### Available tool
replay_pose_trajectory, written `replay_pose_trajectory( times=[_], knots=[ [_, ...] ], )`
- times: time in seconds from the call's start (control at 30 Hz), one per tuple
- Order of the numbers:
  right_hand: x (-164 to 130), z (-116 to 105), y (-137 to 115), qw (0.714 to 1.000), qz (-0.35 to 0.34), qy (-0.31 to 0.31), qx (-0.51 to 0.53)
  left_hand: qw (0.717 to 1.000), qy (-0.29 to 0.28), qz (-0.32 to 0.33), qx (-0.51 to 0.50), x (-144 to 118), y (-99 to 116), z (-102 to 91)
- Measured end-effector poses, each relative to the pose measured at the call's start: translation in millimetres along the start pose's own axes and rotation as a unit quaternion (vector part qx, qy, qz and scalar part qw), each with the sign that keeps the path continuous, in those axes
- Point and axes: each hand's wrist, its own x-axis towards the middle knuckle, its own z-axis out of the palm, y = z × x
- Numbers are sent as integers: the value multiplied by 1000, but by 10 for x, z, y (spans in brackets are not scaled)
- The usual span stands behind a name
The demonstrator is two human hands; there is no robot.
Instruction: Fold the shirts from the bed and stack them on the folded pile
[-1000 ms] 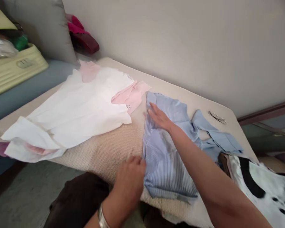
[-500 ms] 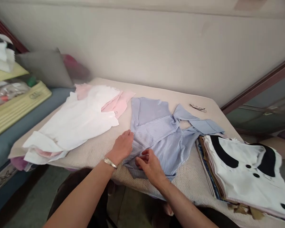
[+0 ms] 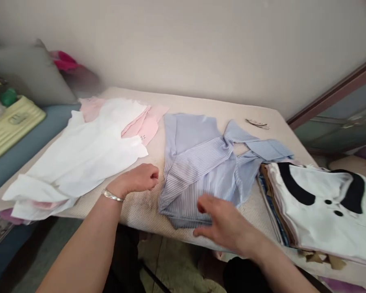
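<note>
A blue striped shirt (image 3: 198,162) lies partly folded in the middle of the table, one sleeve crossing its body and the other stretched to the right. To its left, my left hand (image 3: 140,178) hangs over the table cover with the fingers curled in and nothing visible in them. A bracelet (image 3: 112,196) circles that wrist. Over the shirt's near edge is my right hand (image 3: 224,224), its thumb and fingers apart and holding nothing. White clothing (image 3: 85,150) lies spread on the left, with pink clothing (image 3: 143,124) showing from under it.
At the right front stands a stack of folded clothes topped by a white garment with black trim (image 3: 329,228). A hair clip (image 3: 257,123) lies near the table's back right. A grey cushion (image 3: 33,73) and a yellow ridged thing (image 3: 15,126) are at the left, beside the wall.
My left hand has moved left, off the shirt's edge, and curled. My right hand has drawn to the right and spread its thumb and fingers. The view has shifted slightly.
</note>
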Motion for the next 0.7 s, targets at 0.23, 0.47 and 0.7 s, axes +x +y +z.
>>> replay_pose_trajectory(
  times=[0.23, 0.47, 0.7],
  knots=[
    [-153, 761, -524, 949, -169, 4, -266, 999, -30, -12, -4, 11, 78, 95],
    [-57, 858, -318, 924, -202, 93, -312, 999, -29, -25, 11, 63, 166, 73],
    [-113, 907, -374, 933, -208, 96, -278, 999, 14, -36, 5, 36, 47, 36]
  ],
)
